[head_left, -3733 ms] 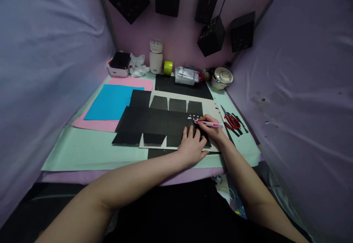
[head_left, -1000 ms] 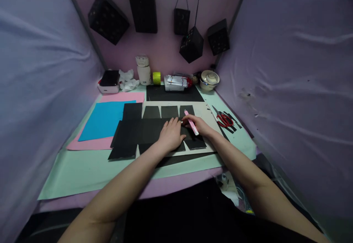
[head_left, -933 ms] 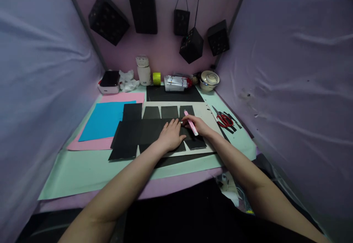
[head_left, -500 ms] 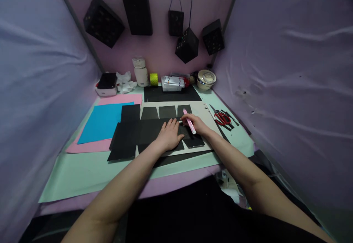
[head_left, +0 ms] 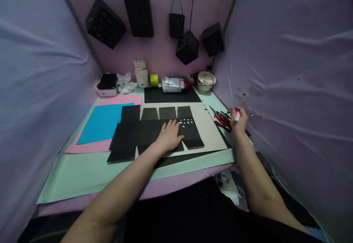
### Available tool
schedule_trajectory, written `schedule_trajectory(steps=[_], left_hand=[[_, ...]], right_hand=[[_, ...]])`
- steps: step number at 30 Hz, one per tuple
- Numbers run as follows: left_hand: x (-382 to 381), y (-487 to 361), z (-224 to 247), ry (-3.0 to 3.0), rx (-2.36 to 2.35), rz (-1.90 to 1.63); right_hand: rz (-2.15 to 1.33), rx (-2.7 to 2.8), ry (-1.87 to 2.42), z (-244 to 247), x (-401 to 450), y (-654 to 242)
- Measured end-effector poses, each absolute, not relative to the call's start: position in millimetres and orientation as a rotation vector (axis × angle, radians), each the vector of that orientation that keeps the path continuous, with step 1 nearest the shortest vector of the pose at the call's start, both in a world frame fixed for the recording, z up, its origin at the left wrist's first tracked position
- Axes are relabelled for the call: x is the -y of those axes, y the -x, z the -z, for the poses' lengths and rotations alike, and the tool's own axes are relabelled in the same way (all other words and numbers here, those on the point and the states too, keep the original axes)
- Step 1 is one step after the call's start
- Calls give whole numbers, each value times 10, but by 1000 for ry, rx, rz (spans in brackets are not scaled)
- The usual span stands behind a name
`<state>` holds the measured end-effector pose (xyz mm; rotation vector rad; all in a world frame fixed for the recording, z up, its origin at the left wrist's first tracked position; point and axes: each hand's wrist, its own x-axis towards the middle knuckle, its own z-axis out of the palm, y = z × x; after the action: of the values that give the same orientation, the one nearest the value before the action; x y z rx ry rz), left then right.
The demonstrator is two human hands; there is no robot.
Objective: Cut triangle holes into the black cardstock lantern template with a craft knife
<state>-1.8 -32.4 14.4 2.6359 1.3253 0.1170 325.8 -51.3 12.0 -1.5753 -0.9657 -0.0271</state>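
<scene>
A black card cutout (head_left: pixel 150 131) with flaps along its long edges lies across a pale board (head_left: pixel 211 132). My left hand (head_left: pixel 169 136) rests on the card, palm down and fingers spread. Just right of its fingertips, several small triangular holes show the pale board through the card. Off the board at the right, my right hand (head_left: pixel 238 123) is closed around a pink craft knife (head_left: pixel 237 116); its blade cannot be made out. Red-handled scissors (head_left: pixel 222 119) lie beside that hand, among black paper scraps (head_left: pixel 225 128) partly hidden by it.
Blue sheets (head_left: pixel 103 123) and pink sheets (head_left: pixel 88 147) lie at the left. Along the back stand a white bottle (head_left: pixel 141 75), yellow tape (head_left: pixel 154 80), a box of markers (head_left: pixel 173 85) and a lidded bowl (head_left: pixel 206 81). Black boxes (head_left: pixel 187 48) hang above; fabric walls close both sides.
My right hand has moved right, from the card to beside the scissors, with the craft knife still in it. The triangular holes are now uncovered. My left hand stays on the card.
</scene>
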Motion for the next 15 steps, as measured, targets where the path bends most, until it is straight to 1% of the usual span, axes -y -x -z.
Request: schedule_trajectory(steps=[3, 7, 10, 15], left_hand=[[328, 18, -154, -2618, -1327, -114], [355, 14, -166, -2626, -1331, -144], [375, 7, -161, -2636, -1343, -175], [386, -2, -136, -2637, -1353, -202]], right_hand=[[-190, 966, 1507, -114, 596, -3152], [-592, 1010, 1349, -210, 590, -2670], [-884, 1103, 1322, -259, 549, -2278], [-992, 1100, 1299, -163, 507, -1883]])
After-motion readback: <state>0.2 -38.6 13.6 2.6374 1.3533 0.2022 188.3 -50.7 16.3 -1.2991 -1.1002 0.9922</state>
